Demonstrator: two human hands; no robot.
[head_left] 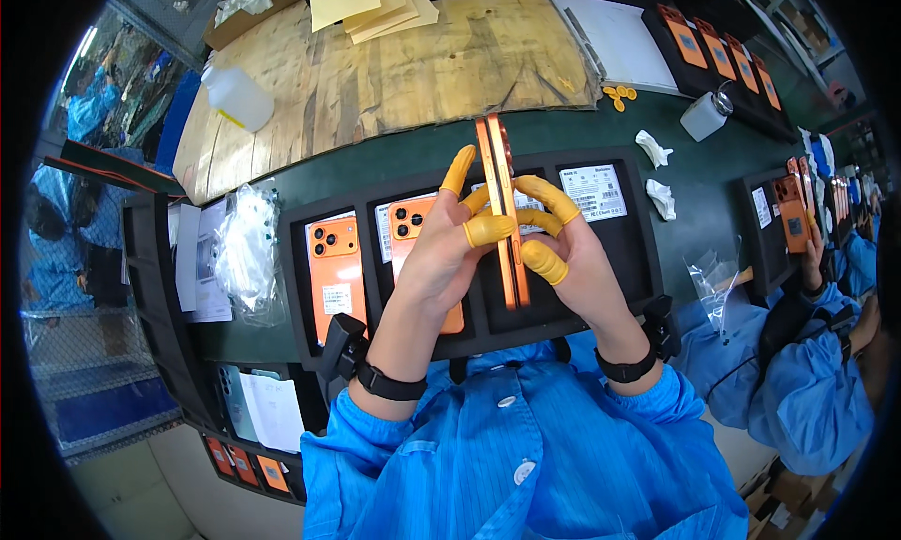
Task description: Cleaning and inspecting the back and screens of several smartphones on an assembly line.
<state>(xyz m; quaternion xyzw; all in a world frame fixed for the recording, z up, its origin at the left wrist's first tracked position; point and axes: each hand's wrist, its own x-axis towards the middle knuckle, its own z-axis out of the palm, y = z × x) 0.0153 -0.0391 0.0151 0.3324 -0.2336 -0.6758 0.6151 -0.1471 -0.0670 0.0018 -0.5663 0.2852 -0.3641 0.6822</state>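
Both my hands hold a pair of orange phones [508, 254] upright and edge-on, one beside the other with a thin dark gap between them. My left hand [439, 244] grips from the left, my right hand [579, 258] from the right; yellow finger cots cover several fingertips of each. A camera bump juts out at the top right of the pair. Below is a black compartment tray [645, 258]. In its left compartments lie an orange phone [335, 270] and a second orange phone [411, 221], partly hidden by my left arm. A white printed label [594, 191] lies in the right compartment.
Beyond the tray lies a wooden board [394, 85] with a white bottle [239, 99]. Clear plastic bags [249, 254] lie left. Right are crumpled wipes [654, 149], loose finger cots [619, 95] and a pump bottle [706, 116]. A co-worker's hand [813, 258] holds an orange phone.
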